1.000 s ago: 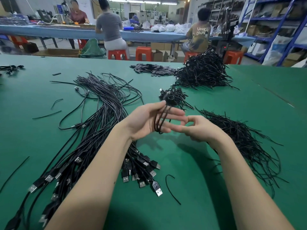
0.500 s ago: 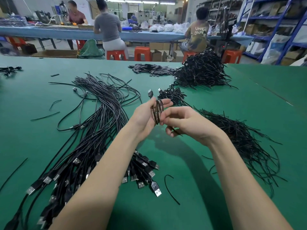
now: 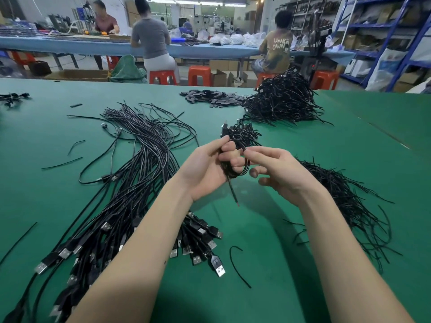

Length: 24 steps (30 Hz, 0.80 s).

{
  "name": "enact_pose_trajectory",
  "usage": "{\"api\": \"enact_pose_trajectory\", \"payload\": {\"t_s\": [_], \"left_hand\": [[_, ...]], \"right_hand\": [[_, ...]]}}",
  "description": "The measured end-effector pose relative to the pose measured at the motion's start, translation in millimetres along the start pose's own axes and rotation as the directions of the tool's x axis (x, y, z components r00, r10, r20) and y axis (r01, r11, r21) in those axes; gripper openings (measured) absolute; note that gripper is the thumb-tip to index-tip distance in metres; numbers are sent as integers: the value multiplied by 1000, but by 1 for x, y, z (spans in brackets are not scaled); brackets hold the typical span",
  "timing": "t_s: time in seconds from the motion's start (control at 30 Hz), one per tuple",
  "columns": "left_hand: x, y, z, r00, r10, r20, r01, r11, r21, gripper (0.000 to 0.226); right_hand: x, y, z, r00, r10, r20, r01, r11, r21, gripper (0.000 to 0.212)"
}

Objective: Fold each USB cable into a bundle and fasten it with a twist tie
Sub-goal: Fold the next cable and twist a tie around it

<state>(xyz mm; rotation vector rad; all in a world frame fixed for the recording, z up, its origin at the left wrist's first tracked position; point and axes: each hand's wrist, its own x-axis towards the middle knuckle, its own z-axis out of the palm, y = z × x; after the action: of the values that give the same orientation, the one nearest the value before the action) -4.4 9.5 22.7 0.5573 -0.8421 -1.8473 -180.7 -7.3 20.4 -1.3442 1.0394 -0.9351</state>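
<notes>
Both bare arms reach out from the near edge and meet in the middle. The left hand (image 3: 205,169) is turned palm up, and its fingers (image 3: 229,157) curl round a small black cable bundle (image 3: 235,170). The right hand (image 3: 277,173) sits just to the right, with its back up. Its thumb and first finger pinch at the top of the bundle, and its other fingers are bent loosely.

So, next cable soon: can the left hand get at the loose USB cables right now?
Probably not yet: the left hand grips the coiled cable. The loose USB cables lie unobstructed just left of it, so once freed, likely yes.
</notes>
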Motion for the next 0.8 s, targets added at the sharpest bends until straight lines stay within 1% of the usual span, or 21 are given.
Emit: {"api": "enact_pose_trajectory", "payload": {"t_s": [0.03,0.07,0.1,0.17,0.23,0.27,0.3,0.37,0.43,0.47,0.53,0.57,0.63,0.7,0.8], "left_hand": [[0,-1,0,1000,8,-11,-7,998,62,37],[0,-3,1,999,23,-25,-20,992,126,38],[0,-4,2,999,34,-27,-29,986,163,38],[-3,-4,3,1000,18,2,-18,990,143,35],[-7,-2,2,999,-5,47,1,997,71,32],[-8,-2,2,998,-5,60,2,998,57,32],[-6,-2,3,998,-2,56,-1,998,68,33],[0,-6,7,999,35,-15,-33,990,137,37],[9,-14,13,987,117,-113,-91,974,209,40],[13,-19,12,974,170,-150,-124,953,278,39],[19,-24,7,939,291,-184,-172,860,481,38],[20,-25,3,923,339,-180,-176,790,587,38],[19,-25,-2,898,404,-176,-134,631,764,38],[18,-26,-4,883,438,-171,-90,515,853,37],[19,-28,-8,894,436,-109,-37,314,949,37]], "right_hand": [[1,1,0,999,-25,-42,25,999,-20,13],[2,1,0,998,-26,-59,25,999,-27,14],[2,2,0,999,-10,-39,9,1000,-19,19],[1,2,1,998,39,46,-40,999,15,26],[0,2,0,995,43,95,-51,996,79,21],[0,2,-1,996,28,84,-35,996,86,17],[1,2,-1,999,5,44,-7,999,52,13],[4,4,2,995,-65,-77,59,995,-77,7],[7,6,7,969,-151,-195,117,977,-177,10],[8,6,9,950,-198,-240,144,964,-222,11],[9,5,9,927,-261,-270,187,944,-272,11],[10,4,8,924,-274,-267,205,944,-259,9],[11,3,7,918,-291,-270,233,945,-228,6],[11,4,7,904,-312,-291,248,939,-236,6],[11,8,10,901,-311,-303,250,942,-223,8]]}}
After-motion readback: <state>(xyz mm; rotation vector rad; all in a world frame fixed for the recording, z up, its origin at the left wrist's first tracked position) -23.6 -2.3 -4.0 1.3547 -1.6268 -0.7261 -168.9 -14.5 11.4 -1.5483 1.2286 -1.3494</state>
